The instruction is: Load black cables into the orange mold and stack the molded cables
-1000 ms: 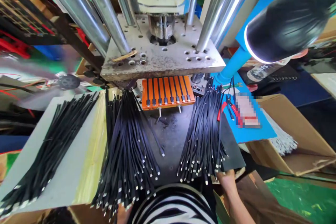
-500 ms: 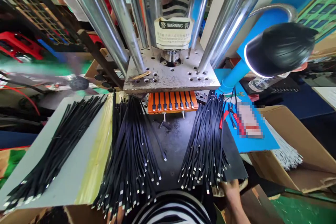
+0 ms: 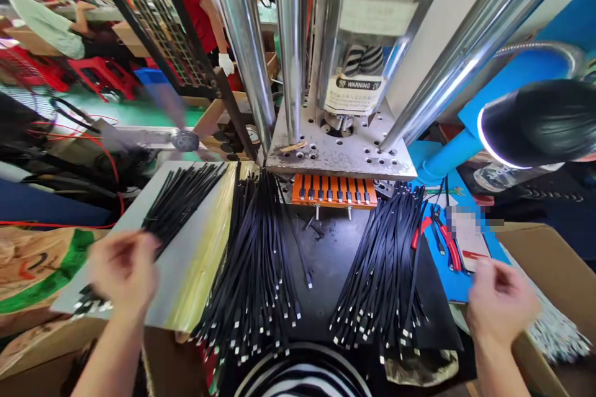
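Observation:
My left hand [image 3: 125,270], blurred and with curled fingers, is over the left bundle of black cables [image 3: 181,201] on a grey board. Whether it holds anything is too blurred to tell. My right hand [image 3: 503,298], also blurred and curled, hovers at the right by the blue board's edge, near red-handled pliers [image 3: 451,242]. Two more black cable bundles, one left of centre [image 3: 256,260] and one right [image 3: 382,267], lie on the dark table. Between them, an orange fixture [image 3: 334,191] holds several black cables in its slots under the press plate.
A metal press plate [image 3: 344,158] with thick steel columns stands ahead. A black lamp [image 3: 535,124] is at the right. White cables [image 3: 554,322] lie in a carton. People sit and stand at the back left.
Both hands have risen from low at the table's front edge and moved outward, left and right. The view has shifted left. The cable bundles and orange fixture look unchanged.

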`<state>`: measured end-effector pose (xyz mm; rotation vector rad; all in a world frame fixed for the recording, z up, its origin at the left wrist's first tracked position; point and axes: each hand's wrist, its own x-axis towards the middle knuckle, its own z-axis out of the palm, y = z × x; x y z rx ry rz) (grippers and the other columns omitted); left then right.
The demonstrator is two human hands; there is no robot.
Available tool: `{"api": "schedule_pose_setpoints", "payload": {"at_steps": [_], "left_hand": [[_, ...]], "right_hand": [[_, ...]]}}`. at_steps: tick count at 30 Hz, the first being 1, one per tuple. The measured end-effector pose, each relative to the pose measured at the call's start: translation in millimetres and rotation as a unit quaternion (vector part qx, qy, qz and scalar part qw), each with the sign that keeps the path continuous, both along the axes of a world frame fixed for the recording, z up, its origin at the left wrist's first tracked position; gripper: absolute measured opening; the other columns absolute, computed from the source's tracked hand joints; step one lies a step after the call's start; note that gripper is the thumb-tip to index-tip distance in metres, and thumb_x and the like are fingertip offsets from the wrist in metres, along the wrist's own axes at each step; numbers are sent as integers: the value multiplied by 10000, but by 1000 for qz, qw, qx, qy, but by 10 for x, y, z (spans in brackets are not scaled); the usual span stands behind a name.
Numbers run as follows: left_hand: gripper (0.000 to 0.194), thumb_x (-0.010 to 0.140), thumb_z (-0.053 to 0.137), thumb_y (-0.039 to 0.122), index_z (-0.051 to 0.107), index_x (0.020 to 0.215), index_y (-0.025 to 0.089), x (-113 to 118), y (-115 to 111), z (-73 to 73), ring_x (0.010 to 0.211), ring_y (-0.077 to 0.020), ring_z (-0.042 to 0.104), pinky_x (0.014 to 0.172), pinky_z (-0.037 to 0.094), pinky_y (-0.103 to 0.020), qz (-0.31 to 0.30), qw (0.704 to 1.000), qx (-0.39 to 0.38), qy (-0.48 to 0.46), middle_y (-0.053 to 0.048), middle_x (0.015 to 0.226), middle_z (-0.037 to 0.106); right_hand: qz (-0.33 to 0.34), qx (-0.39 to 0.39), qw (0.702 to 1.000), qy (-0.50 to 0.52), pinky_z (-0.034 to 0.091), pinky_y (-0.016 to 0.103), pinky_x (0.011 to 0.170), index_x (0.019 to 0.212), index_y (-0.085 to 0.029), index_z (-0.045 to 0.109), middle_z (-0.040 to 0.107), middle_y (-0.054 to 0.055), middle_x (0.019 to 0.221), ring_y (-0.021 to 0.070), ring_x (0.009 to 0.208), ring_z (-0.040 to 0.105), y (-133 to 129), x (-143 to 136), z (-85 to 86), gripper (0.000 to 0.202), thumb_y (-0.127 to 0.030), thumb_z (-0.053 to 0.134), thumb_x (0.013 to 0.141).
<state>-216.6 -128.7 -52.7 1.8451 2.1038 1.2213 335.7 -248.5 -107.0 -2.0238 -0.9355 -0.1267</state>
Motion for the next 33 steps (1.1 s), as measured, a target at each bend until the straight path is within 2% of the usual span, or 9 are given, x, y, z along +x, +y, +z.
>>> {"api": "schedule_pose_setpoints", "payload": {"at_steps": [2, 3, 5, 8, 13, 18, 23, 28, 33], "left_hand": [[235, 886, 517, 393, 595, 1004, 205, 293, 350, 85, 767, -160, 607, 712, 492, -275, -109, 991, -40, 63, -7, 884, 662], [246, 903, 500, 383, 612, 996, 185, 480, 532, 112, 794, -164, 614, 760, 493, -283, -193, 971, -76, 120, -27, 903, 661], [300, 933, 450, 370, 633, 994, 140, 882, 872, 120, 871, -206, 624, 848, 481, -328, -276, 928, -110, 226, -89, 966, 655], [381, 941, 439, 397, 644, 965, 77, 1385, 1257, 25, 1023, -331, 591, 896, 452, -434, -251, 892, -144, 348, -201, 1052, 628], [312, 905, 507, 312, 623, 783, 50, 1681, 1496, -108, 1104, -389, 529, 926, 388, -507, -166, 916, -204, 304, -245, 1038, 619], [271, 906, 417, 193, 583, 730, 70, 1629, 1452, -71, 1050, -294, 567, 897, 406, -412, -178, 934, -208, 228, -143, 904, 616], [122, 885, 491, 197, 564, 872, 100, 1448, 1461, -81, 947, -247, 598, 843, 444, -349, -164, 956, -200, 136, -114, 900, 617], [140, 915, 425, 230, 517, 959, 134, 1153, 1317, 56, 769, -149, 562, 728, 463, -259, -204, 965, -162, 41, -45, 836, 589], [260, 862, 553, 316, 553, 1067, 156, 1161, 954, 447, 602, -99, 477, 583, 401, -210, -363, 912, -98, -166, 27, 715, 519]], "right_hand": [[106, -56, 989, -83, 450, 345, 680, 826, -177, 650, 645, 79, 763, 219, 701, 596, 375, -225, 241, 396, -537, 495, 882], [167, -107, 973, -121, 445, 322, 666, 760, -174, 649, 656, 83, 740, 211, 696, 609, 544, -340, 338, 422, -530, 473, 900], [213, -235, 929, -192, 429, 306, 630, 672, -168, 634, 658, 99, 695, 213, 676, 626, 826, -546, 475, 466, -498, 435, 934], [153, -391, 878, -230, 443, 313, 638, 751, -133, 678, 687, 159, 750, 244, 713, 665, 1088, -764, 557, 447, -476, 465, 943], [132, -458, 857, -193, 472, 340, 730, 935, -103, 702, 705, 220, 921, 274, 855, 691, 1162, -849, 512, 391, -431, 489, 938], [155, -395, 898, -114, 431, 307, 656, 785, -158, 684, 718, 147, 805, 250, 770, 677, 1024, -650, 351, 369, -389, 432, 923], [140, -139, 979, 56, 411, 306, 560, 718, -190, 606, 655, 81, 632, 213, 593, 604, 884, -516, 302, 417, -552, 456, 858], [202, 7, 940, 275, 422, 262, 472, 1023, -191, 555, 660, 28, 682, 151, 501, 541, 834, -759, 609, 418, -524, 633, 783], [391, -50, 898, 195, 471, 241, 522, 920, -176, 683, 681, 39, 721, 144, 579, 586, 831, -1316, 1069, 276, -430, 608, 842]]}}
